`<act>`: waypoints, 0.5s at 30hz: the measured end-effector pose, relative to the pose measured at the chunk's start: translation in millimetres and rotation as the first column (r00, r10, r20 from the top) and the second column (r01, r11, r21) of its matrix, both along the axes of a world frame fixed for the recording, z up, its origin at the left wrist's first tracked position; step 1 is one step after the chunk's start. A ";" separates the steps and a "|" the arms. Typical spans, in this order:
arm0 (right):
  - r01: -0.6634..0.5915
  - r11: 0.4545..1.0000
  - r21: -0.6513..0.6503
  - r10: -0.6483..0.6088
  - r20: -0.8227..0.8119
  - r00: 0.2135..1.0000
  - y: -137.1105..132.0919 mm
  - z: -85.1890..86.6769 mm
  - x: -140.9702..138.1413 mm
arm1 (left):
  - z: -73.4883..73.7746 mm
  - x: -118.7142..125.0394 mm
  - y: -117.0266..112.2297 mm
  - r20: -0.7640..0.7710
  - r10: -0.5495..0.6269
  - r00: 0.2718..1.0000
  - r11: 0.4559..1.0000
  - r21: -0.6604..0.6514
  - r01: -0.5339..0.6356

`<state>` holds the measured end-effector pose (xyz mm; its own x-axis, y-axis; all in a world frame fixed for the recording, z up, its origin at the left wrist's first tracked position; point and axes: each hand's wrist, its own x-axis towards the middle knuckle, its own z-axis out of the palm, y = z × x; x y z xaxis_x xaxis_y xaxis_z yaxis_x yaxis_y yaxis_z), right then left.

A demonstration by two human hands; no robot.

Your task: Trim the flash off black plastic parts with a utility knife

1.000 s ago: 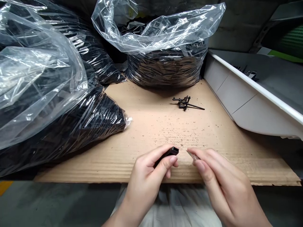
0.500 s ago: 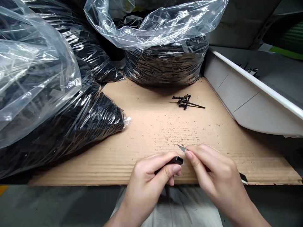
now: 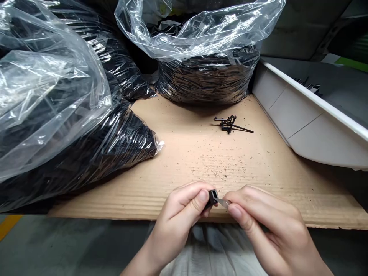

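Note:
My left hand (image 3: pixel 179 212) pinches a small black rectangular plastic part (image 3: pixel 213 196) between thumb and fingers, its open end facing right. My right hand (image 3: pixel 264 222) grips a thin knife; its grey blade (image 3: pixel 222 202) touches the end of the black part. Both hands hover over the near edge of a sheet of brown cardboard (image 3: pixel 201 153). The knife's handle is hidden inside my right hand.
A small heap of black plastic sprue scraps (image 3: pixel 230 124) lies further back on the cardboard. Clear bags full of black parts stand at the left (image 3: pixel 63 115) and at the back (image 3: pixel 207 65). A white tray (image 3: pixel 310 122) slants along the right side.
The blade tip pointed away above the part before; now it rests against the part's end. My left hand has turned the part so its end faces the blade.

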<state>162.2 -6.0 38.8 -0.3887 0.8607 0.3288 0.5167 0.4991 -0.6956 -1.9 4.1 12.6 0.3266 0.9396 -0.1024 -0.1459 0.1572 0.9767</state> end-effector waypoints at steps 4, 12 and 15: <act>0.002 1.000 0.017 -0.003 0.014 1.000 4.3 -3.6 -0.6 | 0.5 -1.5 1.0 -0.029 -0.033 0.999 0.999 0.027 0.033; 0.174 0.984 -0.028 -0.169 0.109 0.979 11.8 -6.4 5.5 | 2.6 -3.9 2.6 -0.091 -0.021 0.996 0.992 0.121 0.032; 0.181 0.982 -0.050 -0.180 0.024 0.983 6.9 -2.3 8.5 | 1.8 -3.8 2.3 -0.091 -0.005 0.996 0.994 0.104 0.014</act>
<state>170.6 0.9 36.5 -0.2314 0.9328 0.2761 0.6083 0.3603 -0.7072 -5.7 6.4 14.5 0.3295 0.9436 -0.0333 -0.0552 0.0545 0.9970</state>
